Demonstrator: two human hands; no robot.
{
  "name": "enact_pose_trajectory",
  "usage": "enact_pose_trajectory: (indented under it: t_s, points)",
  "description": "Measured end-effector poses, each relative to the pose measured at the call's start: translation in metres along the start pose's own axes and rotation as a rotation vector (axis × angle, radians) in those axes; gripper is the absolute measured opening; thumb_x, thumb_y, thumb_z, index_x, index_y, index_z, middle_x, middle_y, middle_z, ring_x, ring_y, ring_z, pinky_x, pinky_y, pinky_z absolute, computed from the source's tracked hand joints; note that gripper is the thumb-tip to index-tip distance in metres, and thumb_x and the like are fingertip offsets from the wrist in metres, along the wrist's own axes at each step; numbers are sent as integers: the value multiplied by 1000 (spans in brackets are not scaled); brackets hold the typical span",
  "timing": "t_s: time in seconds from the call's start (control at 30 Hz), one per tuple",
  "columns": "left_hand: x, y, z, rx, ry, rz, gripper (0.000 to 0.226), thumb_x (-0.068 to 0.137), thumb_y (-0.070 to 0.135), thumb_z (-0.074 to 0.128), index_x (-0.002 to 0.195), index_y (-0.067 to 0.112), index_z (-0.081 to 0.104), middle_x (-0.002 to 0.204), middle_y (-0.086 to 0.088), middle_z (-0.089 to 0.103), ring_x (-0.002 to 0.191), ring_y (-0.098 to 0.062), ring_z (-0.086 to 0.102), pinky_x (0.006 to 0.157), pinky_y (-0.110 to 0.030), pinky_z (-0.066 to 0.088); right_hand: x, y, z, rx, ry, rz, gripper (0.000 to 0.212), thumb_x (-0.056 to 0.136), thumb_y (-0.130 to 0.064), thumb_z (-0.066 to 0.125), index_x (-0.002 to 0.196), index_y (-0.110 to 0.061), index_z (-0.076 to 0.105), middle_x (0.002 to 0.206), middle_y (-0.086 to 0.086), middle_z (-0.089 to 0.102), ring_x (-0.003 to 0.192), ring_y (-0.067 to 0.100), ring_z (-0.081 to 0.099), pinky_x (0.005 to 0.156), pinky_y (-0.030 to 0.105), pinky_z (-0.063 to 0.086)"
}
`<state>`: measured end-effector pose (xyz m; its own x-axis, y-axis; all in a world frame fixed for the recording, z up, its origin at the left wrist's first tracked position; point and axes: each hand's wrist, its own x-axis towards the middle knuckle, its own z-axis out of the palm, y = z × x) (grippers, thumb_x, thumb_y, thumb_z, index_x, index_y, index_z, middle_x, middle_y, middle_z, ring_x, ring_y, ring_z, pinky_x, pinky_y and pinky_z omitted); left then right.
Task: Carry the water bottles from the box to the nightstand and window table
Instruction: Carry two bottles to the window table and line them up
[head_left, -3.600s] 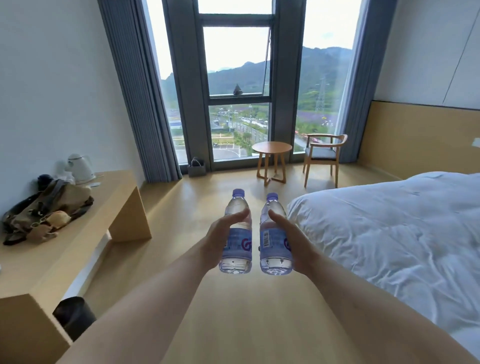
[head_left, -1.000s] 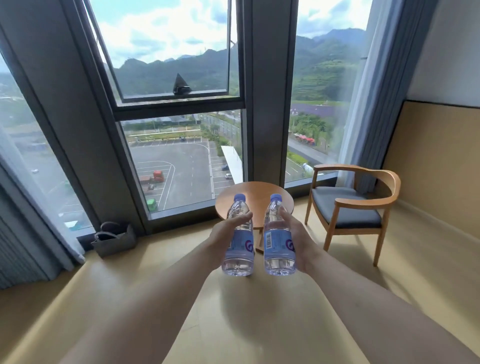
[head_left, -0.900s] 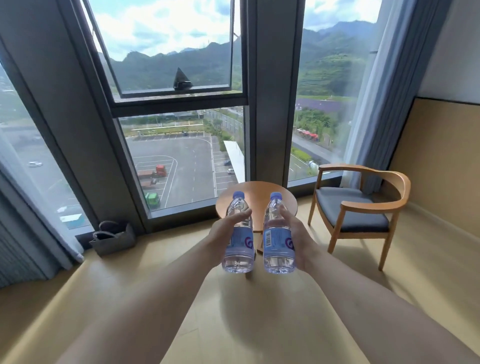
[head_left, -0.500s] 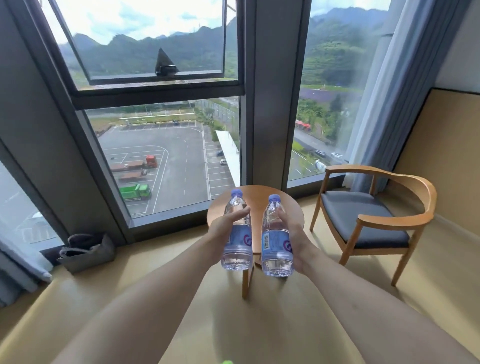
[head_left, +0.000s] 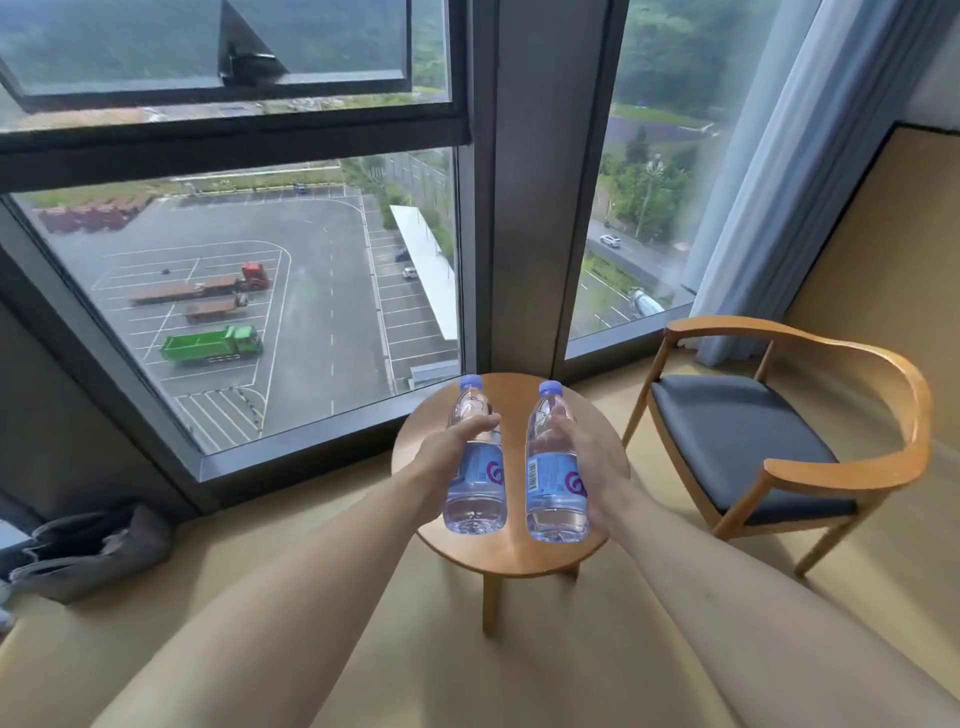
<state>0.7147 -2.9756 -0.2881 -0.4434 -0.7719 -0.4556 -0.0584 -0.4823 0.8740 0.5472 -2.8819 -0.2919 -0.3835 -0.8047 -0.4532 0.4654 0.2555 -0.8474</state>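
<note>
Head: bottles (head_left: 475, 467) upright, caps up, in hands (head_left: 441, 467).

Little can be read here. The left bottle (head_left: 476, 467) wears a pale blue label carrying a purple-and-blue curl that looks like a letter "G" or a swirl logo, and the right bottle (head_left: 556, 470) wears the same label with the same mark low on its right side, plus a black barcode printed upright along its left edge. The fine print beside the barcode is too small and blurred to make out, and no brand name is legible on either.
</note>
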Motion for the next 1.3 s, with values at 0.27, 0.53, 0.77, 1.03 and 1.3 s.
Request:
enact_pose_trajectory:
  t_s: [0.27,0.53,0.77,1.03,1.3]
  points:
    - [115,23,-20,17,27,-78,54,66,31,84,116,17,68,102,-17,77,86,-35,77,75,-44,63,131,-22,19,-96,-46,110,57,84,-38,80,128,-5,64,116,24,73,106,46,71,100,63,52]
    - [231,38,-21,-110,93,-282,68,60,43,95,112,8,70,106,-20,75,85,-36,74,82,-48,62,277,-44,17,-334,-111,173,54,81,-34,82,124,-12,59,110,17,76,103,37,74,96,56,57]
    - [295,29,-24,89,402,-209,63,56,26,91,112,16,65,99,-9,78,83,-27,77,64,-35,61,362,-30,18,-482,-95,165,43,73,-15,91,94,-11,54,97,10,65,86,24,65,77,35,49]
    - [356,-14,-48,354,457,-262,56,62,10,85,98,34,50,103,4,63,90,-10,64,66,-24,48,411,9,23,-772,-115,135,55,63,-16,94,108,-17,62,105,0,72,96,19,68,89,37,56]
    - [402,-36,-72,588,401,-165,67,64,1,86,121,27,63,116,4,53,100,-14,56,83,-19,46,453,35,49,-935,-8,85,59,58,-11,96,110,-14,67,110,8,70,103,28,67,94,41,54]
